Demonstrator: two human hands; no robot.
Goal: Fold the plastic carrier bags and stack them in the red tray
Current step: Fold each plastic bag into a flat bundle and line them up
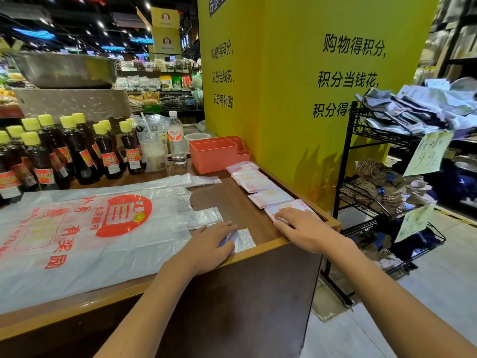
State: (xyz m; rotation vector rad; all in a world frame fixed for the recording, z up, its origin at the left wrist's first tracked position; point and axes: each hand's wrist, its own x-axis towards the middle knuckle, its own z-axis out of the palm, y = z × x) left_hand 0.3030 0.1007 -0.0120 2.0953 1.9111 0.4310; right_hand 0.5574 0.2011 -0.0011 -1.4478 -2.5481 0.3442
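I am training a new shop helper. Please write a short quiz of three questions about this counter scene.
1. True or false: the red tray already holds folded bags.
2. How many folded bags lie in a row along the counter's right edge?
3. The left hand presses on: A) a bottle, B) a handle of the flat bag, C) the tray.

Key
1. False; none show inside it.
2. Five; the right hand rests on the nearest.
3. B.
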